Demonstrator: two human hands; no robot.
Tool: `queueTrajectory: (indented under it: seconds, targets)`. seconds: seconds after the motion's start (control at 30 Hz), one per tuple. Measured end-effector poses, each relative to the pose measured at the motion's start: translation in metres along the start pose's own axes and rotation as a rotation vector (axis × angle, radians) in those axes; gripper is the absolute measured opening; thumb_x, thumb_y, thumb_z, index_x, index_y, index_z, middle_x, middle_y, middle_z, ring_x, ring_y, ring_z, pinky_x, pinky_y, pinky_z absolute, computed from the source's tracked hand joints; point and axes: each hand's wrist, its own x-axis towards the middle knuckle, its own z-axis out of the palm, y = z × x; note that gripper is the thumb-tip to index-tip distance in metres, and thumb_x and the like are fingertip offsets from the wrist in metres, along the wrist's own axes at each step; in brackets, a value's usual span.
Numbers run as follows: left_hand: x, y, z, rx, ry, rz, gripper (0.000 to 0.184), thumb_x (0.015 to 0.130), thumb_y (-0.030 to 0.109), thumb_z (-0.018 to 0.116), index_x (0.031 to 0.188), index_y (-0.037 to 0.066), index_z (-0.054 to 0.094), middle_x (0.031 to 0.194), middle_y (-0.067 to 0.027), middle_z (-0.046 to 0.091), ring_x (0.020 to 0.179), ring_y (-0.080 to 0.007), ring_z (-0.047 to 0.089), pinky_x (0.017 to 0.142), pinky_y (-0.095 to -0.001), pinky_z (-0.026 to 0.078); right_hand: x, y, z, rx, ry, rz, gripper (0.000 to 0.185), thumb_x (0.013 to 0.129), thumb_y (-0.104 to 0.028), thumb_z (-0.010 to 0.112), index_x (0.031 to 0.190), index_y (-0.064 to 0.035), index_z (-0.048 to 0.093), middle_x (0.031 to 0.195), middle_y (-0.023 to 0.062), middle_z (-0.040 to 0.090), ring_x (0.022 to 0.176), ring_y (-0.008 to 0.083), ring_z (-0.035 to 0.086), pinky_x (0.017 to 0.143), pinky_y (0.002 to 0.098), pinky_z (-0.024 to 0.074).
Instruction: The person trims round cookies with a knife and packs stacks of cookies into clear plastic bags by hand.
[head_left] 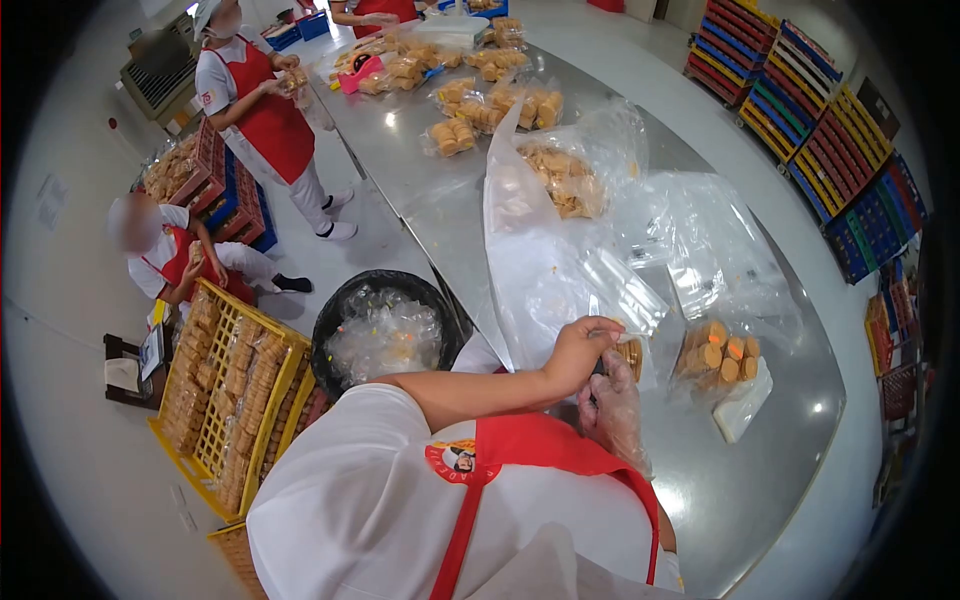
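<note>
My left hand (578, 358) reaches in from the left, fingers pinched together at the top of a small clear pack of round biscuits (630, 352). Just below it, my right hand (612, 408), in a clear thin glove, is closed around a dark-handled tool (600, 366) that is mostly hidden. A pale pointed tip (593, 304) shows beyond my left hand; I cannot tell if it belongs to that tool. To the right lies a bag of stacked round biscuits (718, 355), by a white block (743, 402). Clear plastic sheeting (540, 290) spreads ahead, with loose biscuits (562, 178) on it.
The steel table (400, 150) holds more bagged biscuits (500, 105) farther off. At left are a black-lined bin (325, 335) of plastic scraps and a yellow crate (225, 350) of biscuits. Two people in red aprons (275, 115) work at left. Stacked crates (800, 110) stand far right.
</note>
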Motion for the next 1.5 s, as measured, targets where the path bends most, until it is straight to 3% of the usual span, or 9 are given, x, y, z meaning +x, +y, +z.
queueTrajectory:
  seconds: [0.07,0.2,0.7,0.93,1.13,1.27,1.3,1.4,1.5]
  targets:
    - [0.004,-0.003,-0.003,-0.039,0.006,-0.016,0.017,0.091,0.01,0.061,0.101,-0.002,0.068,0.097,-0.007,0.067,0.09,-0.0117,0.058,0.081,-0.0255,0.047,0.008,0.013,-0.012,-0.057,-0.009,-0.046,0.05,0.091,0.007,0.042,0.14,-0.0007,0.037,0.098,0.0054,0.053,0.071,0.0083,0.049,0.062,0.0212,0.0434]
    - [0.009,0.006,-0.008,-0.055,0.027,-0.055,0.016,0.092,0.009,0.06,0.102,-0.002,0.067,0.093,-0.0061,0.066,0.084,-0.0106,0.058,0.076,-0.0247,0.048,0.0,0.011,0.004,-0.023,0.071,-0.014,0.053,0.09,0.004,0.041,0.142,-0.005,0.038,0.075,0.0026,0.051,0.052,0.0073,0.042,0.04,0.0189,0.0322]
    - [0.004,0.015,0.002,-0.03,0.031,-0.033,0.017,0.092,0.011,0.063,0.104,0.001,0.068,0.089,-0.0031,0.064,0.077,-0.0077,0.055,0.067,-0.0227,0.046,-0.002,0.001,-0.002,-0.035,-0.098,0.007,0.044,0.092,-0.004,0.046,0.136,-0.0054,0.045,0.077,0.003,0.054,0.06,0.0093,0.049,0.05,0.0247,0.0403]
    - [0.013,0.012,-0.007,-0.221,-0.002,-0.033,0.018,0.093,0.012,0.063,0.107,0.002,0.066,0.09,-0.004,0.065,0.079,-0.0102,0.059,0.069,-0.0238,0.049,-0.018,0.008,-0.029,-0.636,0.093,-0.419,0.038,0.094,-0.006,0.045,0.132,-0.0048,0.052,0.079,0.0018,0.057,0.063,0.0098,0.053,0.056,0.0261,0.0445]
    - [0.024,0.007,-0.016,-0.291,0.009,-0.032,0.017,0.096,0.011,0.057,0.111,0.002,0.062,0.091,-0.0062,0.064,0.085,-0.0183,0.063,0.083,-0.0312,0.051,-0.062,0.002,-0.061,-0.468,0.252,-0.143,0.031,0.092,-0.009,0.05,0.121,-0.0026,0.058,0.073,0.0058,0.058,0.058,0.0141,0.054,0.058,0.0303,0.0473]
    - [0.022,0.013,-0.013,-0.285,0.005,-0.07,0.02,0.098,0.012,0.054,0.113,0.001,0.06,0.091,-0.0061,0.062,0.086,-0.0173,0.061,0.085,-0.0316,0.051,-0.044,0.032,-0.093,-0.916,0.571,-0.494,0.028,0.091,-0.011,0.053,0.117,-0.0023,0.06,0.079,0.0148,0.063,0.069,0.0284,0.06,0.07,0.0401,0.049]
    - [0.023,0.014,-0.012,-0.275,-0.008,-0.062,0.02,0.098,0.013,0.053,0.113,0.0,0.059,0.09,-0.006,0.061,0.086,-0.0167,0.06,0.085,-0.0318,0.051,-0.04,0.03,-0.096,-1.067,0.585,-0.458,0.032,0.088,-0.01,0.056,0.119,-0.0023,0.058,0.097,0.0176,0.064,0.09,0.0357,0.06,0.08,0.0461,0.0474]
    - [0.022,0.019,-0.01,-0.239,-0.038,-0.061,0.022,0.099,0.014,0.052,0.114,-0.001,0.059,0.089,-0.0056,0.06,0.087,-0.0152,0.058,0.087,-0.0324,0.05,-0.034,0.018,-0.096,-1.454,0.626,-0.571,0.038,0.085,-0.011,0.06,0.122,-0.0021,0.056,0.111,0.017,0.061,0.104,0.0373,0.055,0.086,0.0472,0.0455]
    - [0.019,0.021,-0.007,-0.194,-0.097,-0.061,0.023,0.099,0.014,0.051,0.114,-0.002,0.058,0.089,-0.0055,0.06,0.086,-0.0143,0.057,0.088,-0.0328,0.049,-0.024,-0.001,-0.081,-1.281,0.505,-0.803,0.042,0.083,-0.012,0.062,0.124,-0.0058,0.055,0.118,0.0156,0.058,0.111,0.0384,0.052,0.092,0.0464,0.0442]
